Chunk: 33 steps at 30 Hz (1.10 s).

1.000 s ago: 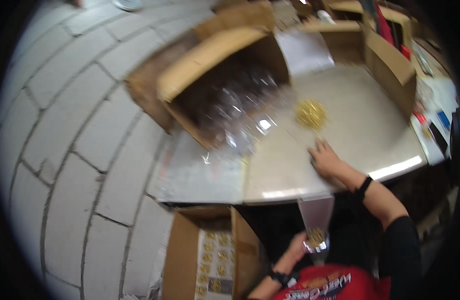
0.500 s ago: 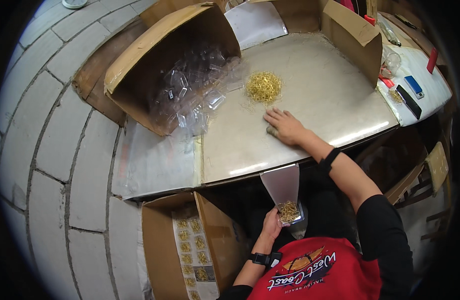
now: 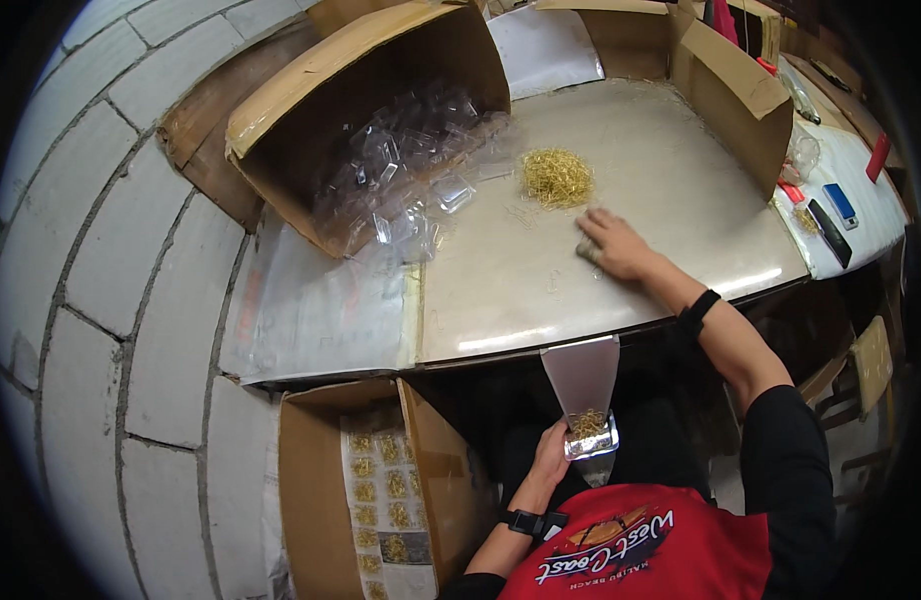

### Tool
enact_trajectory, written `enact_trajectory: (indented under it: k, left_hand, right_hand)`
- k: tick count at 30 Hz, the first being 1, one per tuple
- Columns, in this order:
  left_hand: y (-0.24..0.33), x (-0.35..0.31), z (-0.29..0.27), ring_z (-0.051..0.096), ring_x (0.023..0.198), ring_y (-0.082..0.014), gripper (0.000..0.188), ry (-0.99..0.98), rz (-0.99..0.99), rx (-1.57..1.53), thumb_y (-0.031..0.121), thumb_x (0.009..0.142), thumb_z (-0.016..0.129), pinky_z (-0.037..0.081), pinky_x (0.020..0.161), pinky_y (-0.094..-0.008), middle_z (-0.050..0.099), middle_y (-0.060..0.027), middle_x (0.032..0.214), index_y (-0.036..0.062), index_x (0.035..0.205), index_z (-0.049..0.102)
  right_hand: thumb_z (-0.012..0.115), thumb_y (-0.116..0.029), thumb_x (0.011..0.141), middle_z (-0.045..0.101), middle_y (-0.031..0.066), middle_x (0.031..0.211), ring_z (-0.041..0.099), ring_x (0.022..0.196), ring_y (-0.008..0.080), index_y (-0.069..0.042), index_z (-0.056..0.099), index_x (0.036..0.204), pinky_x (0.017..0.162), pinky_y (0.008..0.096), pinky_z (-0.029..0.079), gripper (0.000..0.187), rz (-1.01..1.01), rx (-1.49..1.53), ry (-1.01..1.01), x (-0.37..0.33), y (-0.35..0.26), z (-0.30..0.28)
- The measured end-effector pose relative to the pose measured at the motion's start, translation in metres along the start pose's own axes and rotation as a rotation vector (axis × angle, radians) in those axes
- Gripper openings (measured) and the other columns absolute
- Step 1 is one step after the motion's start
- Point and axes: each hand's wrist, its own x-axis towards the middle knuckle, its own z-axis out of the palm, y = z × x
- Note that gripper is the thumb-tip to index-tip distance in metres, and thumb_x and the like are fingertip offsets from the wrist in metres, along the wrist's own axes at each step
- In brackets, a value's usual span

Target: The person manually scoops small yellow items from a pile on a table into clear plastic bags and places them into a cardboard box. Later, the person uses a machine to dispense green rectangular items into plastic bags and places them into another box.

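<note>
A heap of small gold wire pieces (image 3: 558,178), like paper clips, lies on the smooth grey tabletop (image 3: 681,170). Just to the near right of the heap, my right hand (image 3: 621,248) rests palm down on the table, fingers stretched out and nothing gripped. A pale chute (image 3: 583,372) slopes down from the table's front edge toward my lap. At its lower end my left hand (image 3: 552,453) holds a small clear plastic box (image 3: 597,447) by its left side. Gold clips (image 3: 588,424) are gathered at the chute's mouth and the box; the chute's end partly hides the box.
A tipped cardboard box (image 3: 271,115) spills clear plastic boxes (image 3: 411,190) at the left. Below stands an open carton (image 3: 311,480) with several filled packs (image 3: 396,485). Cardboard walls (image 3: 731,110) border the table's back right. A blue object (image 3: 839,203) and a black one (image 3: 829,236) lie at the far right.
The whole view has shifted a little. My right hand has moved right and slightly farther away, closer to the heap. My left hand still holds the plastic box under the chute.
</note>
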Motion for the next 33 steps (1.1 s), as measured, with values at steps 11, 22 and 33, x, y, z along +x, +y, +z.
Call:
enact_trajectory:
  k: [11, 22, 33]
  left_hand:
    - [-0.007, -0.001, -0.003, 0.060, 0.094, -0.0194, 0.033, 0.036, -0.001, -0.050, 0.017, 0.095, 0.036, 0.049, 0.084, -0.0315, 0.060, -0.0129, 0.107, -0.0050, 0.115, 0.050]
    - [0.000, -0.008, 0.005, 0.062, 0.087, -0.0177, 0.034, 0.036, -0.005, -0.012, 0.022, 0.096, 0.035, 0.051, 0.077, -0.0299, 0.061, -0.0108, 0.100, -0.0033, 0.110, 0.053]
    - [-0.004, -0.005, -0.002, 0.060, 0.097, -0.0256, 0.037, 0.035, 0.036, 0.038, 0.017, 0.096, 0.026, 0.050, 0.084, -0.0362, 0.058, -0.0174, 0.110, -0.0065, 0.117, 0.047]
  right_hand:
    - [0.051, -0.027, 0.085, 0.051, 0.0183, 0.118, 0.050, 0.106, 0.0397, -0.009, 0.045, 0.128, 0.088, 0.0432, 0.044, 0.047, -0.155, 0.125, 0.028, 0.054, -0.073, -0.012]
    - [0.046, -0.028, 0.089, 0.038, 0.0147, 0.136, 0.034, 0.128, 0.0312, -0.009, 0.042, 0.131, 0.104, 0.0440, 0.030, 0.046, -0.394, -0.242, -0.183, -0.031, -0.075, -0.003]
    - [0.046, -0.020, 0.089, 0.043, 0.0119, 0.134, 0.037, 0.127, 0.0271, -0.005, 0.049, 0.123, 0.103, 0.0341, 0.032, 0.037, -0.071, -0.050, 0.136, -0.029, -0.004, 0.000]
